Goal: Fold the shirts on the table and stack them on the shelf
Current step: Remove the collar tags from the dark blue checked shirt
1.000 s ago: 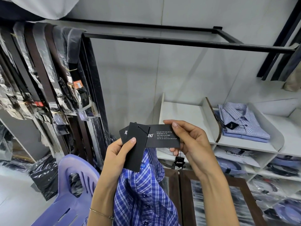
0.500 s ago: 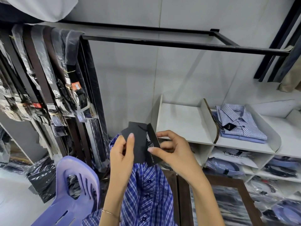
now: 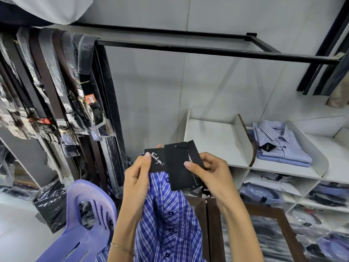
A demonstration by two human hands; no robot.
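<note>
A blue plaid shirt (image 3: pixel 166 220) hangs between my forearms in the lower middle of the head view. Its black card hang tags (image 3: pixel 177 163) are held up in front of me. My left hand (image 3: pixel 137 178) pinches the tag printed "Thank you" at its left edge. My right hand (image 3: pixel 211 173) pinches the other black tags from the right, thumb on the front card. On the white shelf (image 3: pixel 211 140) at the right, a stack of folded light-blue checked shirts (image 3: pixel 279 142) sits in the second compartment. The compartment left of it is bare.
A purple plastic chair (image 3: pixel 85 218) stands at lower left. Belts in plastic sleeves (image 3: pixel 56 95) hang along the left. A black metal rail (image 3: pixel 207 50) runs overhead. Bagged shirts (image 3: pixel 264 197) fill the lower shelf cubbies. A dark wood-framed glass table (image 3: pixel 264 233) lies below my right arm.
The tags were folded together half a second ago; now they are fanned out, the "Thank you" card facing me. Both hands shifted slightly right and the view came closer to the shelf.
</note>
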